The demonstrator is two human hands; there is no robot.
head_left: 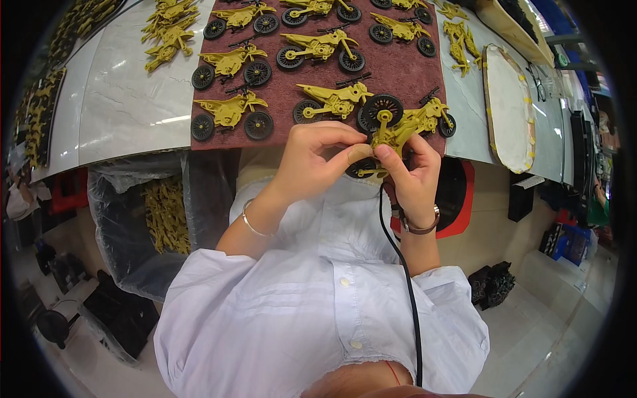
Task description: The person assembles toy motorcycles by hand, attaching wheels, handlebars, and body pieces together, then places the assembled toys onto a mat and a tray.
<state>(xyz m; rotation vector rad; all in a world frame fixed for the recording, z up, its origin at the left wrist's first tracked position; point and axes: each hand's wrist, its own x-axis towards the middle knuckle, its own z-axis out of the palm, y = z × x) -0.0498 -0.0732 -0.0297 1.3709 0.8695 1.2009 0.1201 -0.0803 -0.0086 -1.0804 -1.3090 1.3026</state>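
Note:
A yellow toy motorcycle [396, 132] with black wheels is held up between my two hands at the table's near edge. One of its black wheels [383, 106] points away from me, and another shows partly below my fingers. My left hand [317, 159] is closed, thumb and fingertips pinched at the toy's left side. Around its right side my right hand [413, 174] is closed, the thumb pressed near the middle. My fingertips hide whatever small part they touch. Just behind lies another toy motorcycle [335, 99], overlapped by the held one.
Several assembled yellow motorcycles stand in rows on a maroon cloth [282, 86]. Yellow body parts [169, 40] are piled at left, with more [459, 43] at right. A white tray [509, 106] lies further right. Below the table's left side, a plastic-lined bin [119, 225] holds yellow parts.

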